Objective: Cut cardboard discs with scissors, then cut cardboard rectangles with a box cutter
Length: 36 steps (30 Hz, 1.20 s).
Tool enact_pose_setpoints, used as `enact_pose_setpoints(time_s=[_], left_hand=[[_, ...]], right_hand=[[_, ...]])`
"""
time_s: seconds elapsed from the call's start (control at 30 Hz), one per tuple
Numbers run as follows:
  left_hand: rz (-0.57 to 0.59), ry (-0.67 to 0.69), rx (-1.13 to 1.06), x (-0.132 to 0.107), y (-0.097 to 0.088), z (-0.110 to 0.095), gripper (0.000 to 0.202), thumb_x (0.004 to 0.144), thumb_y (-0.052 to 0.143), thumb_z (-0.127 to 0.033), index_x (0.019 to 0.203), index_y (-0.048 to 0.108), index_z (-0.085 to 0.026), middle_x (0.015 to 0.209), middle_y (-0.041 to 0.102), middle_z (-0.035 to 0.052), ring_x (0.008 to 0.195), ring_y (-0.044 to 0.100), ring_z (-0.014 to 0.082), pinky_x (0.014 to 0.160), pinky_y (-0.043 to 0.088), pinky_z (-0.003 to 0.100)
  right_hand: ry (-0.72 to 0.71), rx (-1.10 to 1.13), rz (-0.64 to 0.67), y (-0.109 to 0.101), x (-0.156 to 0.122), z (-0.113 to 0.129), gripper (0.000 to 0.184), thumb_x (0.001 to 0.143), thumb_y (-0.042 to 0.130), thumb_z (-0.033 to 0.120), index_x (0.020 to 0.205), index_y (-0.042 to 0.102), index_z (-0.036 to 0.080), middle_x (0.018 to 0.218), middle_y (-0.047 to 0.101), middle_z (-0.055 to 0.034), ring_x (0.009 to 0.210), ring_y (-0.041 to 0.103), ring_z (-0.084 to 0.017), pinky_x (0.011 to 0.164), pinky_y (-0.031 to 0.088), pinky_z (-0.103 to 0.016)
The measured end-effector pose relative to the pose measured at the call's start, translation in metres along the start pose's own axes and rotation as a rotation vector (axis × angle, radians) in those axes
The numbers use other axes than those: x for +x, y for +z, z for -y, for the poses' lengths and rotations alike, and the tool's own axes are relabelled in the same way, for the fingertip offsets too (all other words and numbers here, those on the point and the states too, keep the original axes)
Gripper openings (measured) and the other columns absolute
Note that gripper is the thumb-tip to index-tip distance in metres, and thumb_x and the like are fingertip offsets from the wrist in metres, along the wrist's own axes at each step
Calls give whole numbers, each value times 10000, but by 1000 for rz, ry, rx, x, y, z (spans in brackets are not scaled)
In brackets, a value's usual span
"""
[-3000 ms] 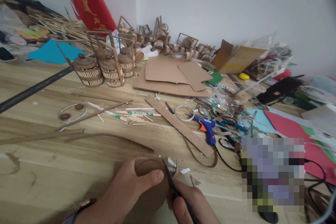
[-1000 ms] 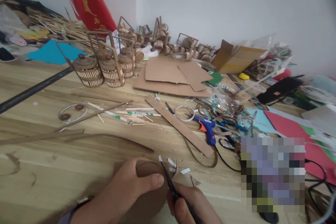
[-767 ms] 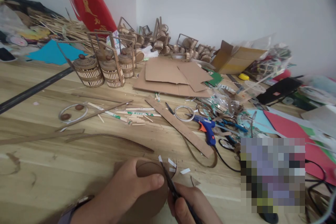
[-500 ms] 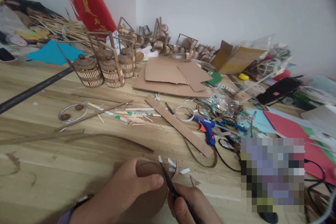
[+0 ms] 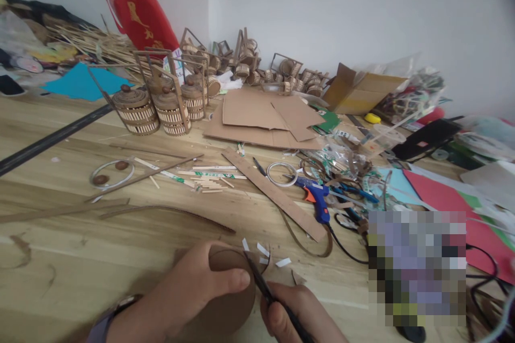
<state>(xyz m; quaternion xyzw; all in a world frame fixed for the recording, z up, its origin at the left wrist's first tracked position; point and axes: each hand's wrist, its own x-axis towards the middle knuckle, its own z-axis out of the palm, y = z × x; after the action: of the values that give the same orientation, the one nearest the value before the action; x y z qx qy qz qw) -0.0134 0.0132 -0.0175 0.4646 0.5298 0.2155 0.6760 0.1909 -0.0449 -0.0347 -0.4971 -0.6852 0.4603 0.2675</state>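
My left hand [image 5: 213,273] is at the lower middle, its thumb and fingers curved over a round brown cardboard piece [image 5: 231,305] and holding it against the table. In my right hand [image 5: 292,305] is a slim black tool [image 5: 261,284]; its kind is hard to tell. The tool's narrow tip meets the right edge of the cardboard, close to my left thumb. Just beyond the tip lie small white paper strips [image 5: 263,249] and thin brown scraps. My left fingertips are partly hidden.
A blue glue gun [image 5: 319,198] lies right of a long cardboard strip [image 5: 276,195]. Ahead are stacked cardboard sheets [image 5: 257,110], small lidded baskets [image 5: 137,110] and a tape roll [image 5: 281,174]. Thin wooden sticks [image 5: 211,182] are scattered mid-table. A pixelated patch [image 5: 418,268] covers the right.
My right hand has shifted slightly right and the tool's tip has dropped a little along the cardboard's edge. My left hand keeps its hold almost unmoved.
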Motion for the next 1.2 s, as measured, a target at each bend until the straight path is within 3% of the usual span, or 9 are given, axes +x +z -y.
enact_pose_setpoints(time_s=[0.1, 0.23, 0.33, 0.47, 0.57, 0.7, 0.8, 0.97, 1.2], left_hand=[[28, -1, -63, 2, 3, -1, 381, 598, 819, -445, 920, 775, -247, 985, 829, 9, 1065, 707, 324, 947, 507, 394], [6, -41, -248, 4, 10, 1, 495, 552, 841, -469, 967, 756, -214, 977, 830, 41, 1008, 730, 341, 876, 542, 410], [-3, -38, -339, 3, 14, 4, 528, 584, 853, -486, 1016, 739, -204, 1018, 825, 55, 1033, 731, 333, 901, 547, 413], [-112, -12, -283, 0, 14, 7, 453, 638, 842, -464, 1004, 730, -223, 1019, 824, 39, 1056, 727, 319, 932, 544, 408], [-102, 2, -220, -1, 13, 8, 388, 673, 813, -434, 996, 734, -234, 999, 825, 21, 1048, 731, 307, 928, 547, 394], [-81, -20, -194, -2, 13, 8, 385, 681, 810, -428, 1004, 725, -237, 1003, 826, 11, 1034, 737, 297, 896, 564, 381], [-61, -1, -181, -2, 14, 6, 379, 667, 808, -425, 983, 734, -228, 989, 829, 15, 1019, 742, 304, 884, 572, 385], [-70, -6, -183, -4, 15, 2, 369, 663, 802, -406, 988, 740, -242, 979, 831, -3, 1015, 746, 293, 876, 575, 364], [-42, -26, -166, -7, 16, -2, 327, 679, 788, -435, 957, 753, -268, 965, 830, -18, 1001, 747, 293, 853, 581, 355]], right_hand=[[6, 62, 36, -1, 2, -1, 694, 900, 300, 848, 639, 415, 215, 553, 351, 42, 494, 328, -101, 445, 203, -249], [11, 34, -104, 6, 3, -8, 703, 889, 294, 865, 685, 451, 211, 578, 389, 42, 514, 368, -102, 468, 218, -257], [-86, 3, -148, 14, 4, -23, 682, 908, 308, 838, 686, 456, 211, 553, 398, 48, 472, 363, -90, 436, 207, -249], [-141, 26, -142, 19, 5, -37, 681, 901, 312, 838, 688, 473, 211, 544, 426, 42, 452, 383, -88, 410, 200, -241], [-95, 90, -126, 20, 6, -27, 700, 874, 305, 864, 718, 517, 215, 542, 419, 43, 450, 357, -93, 409, 215, -244], [41, 111, -154, 19, 6, -6, 830, 790, 236, 956, 808, 608, 214, 578, 433, 24, 504, 386, -123, 480, 338, -258], [24, 122, -153, 18, 7, -5, 881, 748, 212, 990, 831, 612, 209, 607, 469, 7, 541, 425, -138, 521, 390, -260], [-151, 116, -111, 18, 8, -25, 772, 842, 258, 904, 831, 608, 215, 589, 484, 16, 479, 393, -112, 433, 323, -227], [-149, 151, -127, 21, 9, -24, 773, 822, 249, 926, 776, 568, 224, 560, 459, 24, 436, 358, -104, 390, 253, -234]])
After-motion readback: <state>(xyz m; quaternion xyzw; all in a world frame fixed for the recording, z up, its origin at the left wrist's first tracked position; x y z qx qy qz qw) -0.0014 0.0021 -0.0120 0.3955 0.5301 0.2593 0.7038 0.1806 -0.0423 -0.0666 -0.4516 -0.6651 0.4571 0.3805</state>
